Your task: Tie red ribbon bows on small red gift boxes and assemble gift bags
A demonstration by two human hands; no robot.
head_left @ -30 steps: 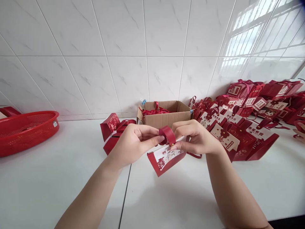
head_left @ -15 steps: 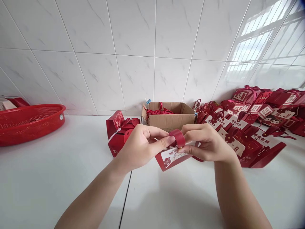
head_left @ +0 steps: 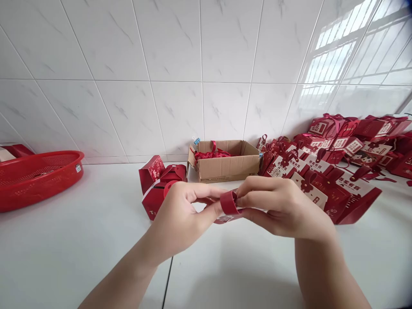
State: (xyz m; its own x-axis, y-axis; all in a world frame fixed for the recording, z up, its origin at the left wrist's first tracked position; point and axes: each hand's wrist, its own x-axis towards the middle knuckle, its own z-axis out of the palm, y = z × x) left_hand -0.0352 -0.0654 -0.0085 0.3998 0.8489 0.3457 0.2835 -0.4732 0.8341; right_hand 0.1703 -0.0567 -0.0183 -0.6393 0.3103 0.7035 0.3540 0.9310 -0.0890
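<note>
A small red gift box [head_left: 225, 219] is held up above the white table, mostly hidden by my fingers. Its looped dark red strap [head_left: 228, 203] stands up between my hands. My left hand [head_left: 185, 214] pinches the left side of the strap and the box top between thumb and fingers. From the right, my right hand [head_left: 277, 206] grips the strap's other end, with the fingertips close to the loop. Just beyond my left hand are red boxes [head_left: 152, 199] with a round flap and a floral pattern.
An open cardboard box [head_left: 228, 167] of red straps is by the tiled wall. Many red and white gift boxes [head_left: 341, 189] crowd the right side. A red plastic basket [head_left: 38, 180] lies at the left of the white table [head_left: 96, 231].
The gift box has tilted so that less of its printed white face shows. Both hands have come slightly lower in view, and the strap loop has turned a little.
</note>
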